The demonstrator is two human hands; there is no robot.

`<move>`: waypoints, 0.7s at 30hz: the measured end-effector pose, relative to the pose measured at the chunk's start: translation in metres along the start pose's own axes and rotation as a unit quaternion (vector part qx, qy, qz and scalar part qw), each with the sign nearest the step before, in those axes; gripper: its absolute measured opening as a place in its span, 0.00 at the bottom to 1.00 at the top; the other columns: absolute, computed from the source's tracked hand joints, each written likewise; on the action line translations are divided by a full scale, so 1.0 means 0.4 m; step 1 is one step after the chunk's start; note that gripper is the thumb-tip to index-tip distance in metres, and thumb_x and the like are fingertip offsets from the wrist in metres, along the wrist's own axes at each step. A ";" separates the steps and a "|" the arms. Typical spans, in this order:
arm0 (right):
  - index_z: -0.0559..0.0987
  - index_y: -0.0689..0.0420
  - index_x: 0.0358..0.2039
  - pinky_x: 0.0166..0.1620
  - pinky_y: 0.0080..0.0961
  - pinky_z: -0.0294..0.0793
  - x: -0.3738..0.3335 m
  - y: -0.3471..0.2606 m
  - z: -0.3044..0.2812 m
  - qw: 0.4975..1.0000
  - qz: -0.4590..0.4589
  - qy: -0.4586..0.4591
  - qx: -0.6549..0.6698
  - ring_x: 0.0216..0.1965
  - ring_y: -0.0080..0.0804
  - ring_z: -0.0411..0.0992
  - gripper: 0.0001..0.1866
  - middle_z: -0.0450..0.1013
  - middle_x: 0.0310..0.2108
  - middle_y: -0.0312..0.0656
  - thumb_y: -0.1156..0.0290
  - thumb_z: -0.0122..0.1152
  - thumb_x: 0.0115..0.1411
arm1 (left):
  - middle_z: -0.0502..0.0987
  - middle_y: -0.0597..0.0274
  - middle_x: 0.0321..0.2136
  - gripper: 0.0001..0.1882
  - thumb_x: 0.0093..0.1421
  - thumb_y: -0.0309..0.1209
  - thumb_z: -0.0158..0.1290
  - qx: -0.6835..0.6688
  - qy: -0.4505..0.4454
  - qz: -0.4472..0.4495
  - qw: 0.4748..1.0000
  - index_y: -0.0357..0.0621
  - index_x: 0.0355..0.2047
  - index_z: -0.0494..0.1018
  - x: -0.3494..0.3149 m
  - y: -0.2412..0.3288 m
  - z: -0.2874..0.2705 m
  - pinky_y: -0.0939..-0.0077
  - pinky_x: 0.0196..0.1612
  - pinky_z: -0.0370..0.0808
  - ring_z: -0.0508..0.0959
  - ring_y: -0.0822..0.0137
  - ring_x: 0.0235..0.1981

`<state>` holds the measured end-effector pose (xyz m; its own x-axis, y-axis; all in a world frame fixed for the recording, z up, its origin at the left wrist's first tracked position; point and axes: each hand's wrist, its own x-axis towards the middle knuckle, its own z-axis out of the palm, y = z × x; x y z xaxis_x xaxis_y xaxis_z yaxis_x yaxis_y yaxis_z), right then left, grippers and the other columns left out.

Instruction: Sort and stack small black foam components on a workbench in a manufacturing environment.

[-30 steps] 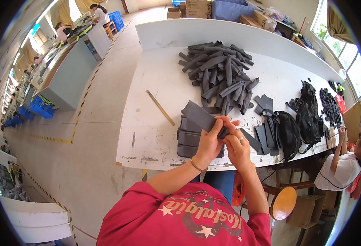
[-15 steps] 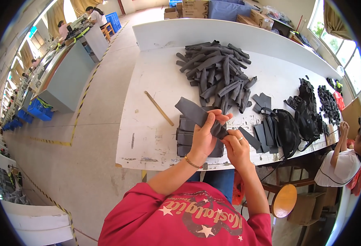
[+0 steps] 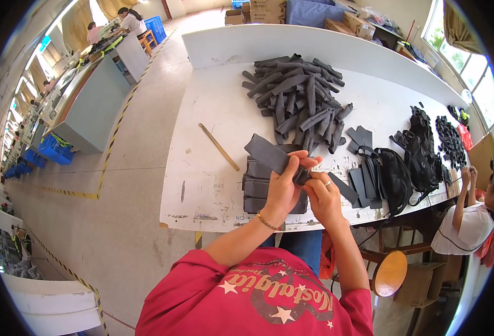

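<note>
A dark grey fabric strip [image 3: 266, 152] lies across the front of the table, gripped by both hands above a stack. My left hand [image 3: 285, 187] is closed round its middle, thumb on top. At the strip's right end my right hand [image 3: 322, 196] pinches the fabric; the fingertips partly hide that end. Under the hands lies a stack of flat dark grey fabric pieces [image 3: 254, 187], partly covered by my left hand. Beyond them rises a big heap of rolled or tube-like dark fabric pieces [image 3: 297, 95].
A thin wooden stick [image 3: 219, 147] lies on the white table [image 3: 193, 120] at left. To the right are flat dark pieces [image 3: 360, 187], a black bag [image 3: 392, 179] and more black items [image 3: 423, 151]. Another person [image 3: 465, 224] sits at the right edge, beside a round stool [image 3: 390, 273].
Both hands stay on the fabric strip. My right hand has shifted slightly, its fingers bunching the right end closer to my left hand.
</note>
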<state>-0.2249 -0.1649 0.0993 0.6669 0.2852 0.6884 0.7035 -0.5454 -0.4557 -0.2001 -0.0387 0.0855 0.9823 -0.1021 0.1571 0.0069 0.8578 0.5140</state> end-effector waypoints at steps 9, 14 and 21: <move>0.75 0.62 0.30 0.41 0.19 0.70 0.002 -0.030 0.078 0.872 0.305 0.174 0.341 0.36 0.23 0.70 0.05 0.71 0.40 0.38 0.78 0.65 0.58 | 0.80 0.49 0.42 0.17 0.70 0.38 0.46 0.005 0.008 0.009 1.000 0.37 0.49 0.71 0.039 0.031 -0.009 0.57 0.62 0.67 0.74 0.51 0.56; 0.72 0.63 0.49 0.43 0.23 0.75 -0.042 0.005 0.004 0.760 0.408 0.211 0.460 0.40 0.23 0.72 0.15 0.71 0.45 0.40 0.72 0.59 0.64 | 0.80 0.51 0.44 0.16 0.70 0.37 0.46 0.009 -0.044 0.045 0.998 0.37 0.49 0.71 0.058 0.063 -0.022 0.57 0.67 0.62 0.72 0.50 0.58; 0.78 0.60 0.33 0.38 0.14 0.69 0.002 -0.006 0.040 0.879 0.323 0.195 0.293 0.33 0.16 0.69 0.05 0.72 0.29 0.31 0.77 0.66 0.58 | 0.81 0.50 0.40 0.16 0.67 0.36 0.53 0.059 0.095 0.015 0.994 0.35 0.47 0.72 0.038 0.102 -0.071 0.62 0.51 0.78 0.81 0.52 0.44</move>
<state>-0.2220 -0.1509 0.0920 0.9194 -0.2881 0.2677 0.2901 0.0373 -0.9563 -0.1797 0.0089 0.0848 0.9994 0.0284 0.0182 -0.0336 0.7927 0.6087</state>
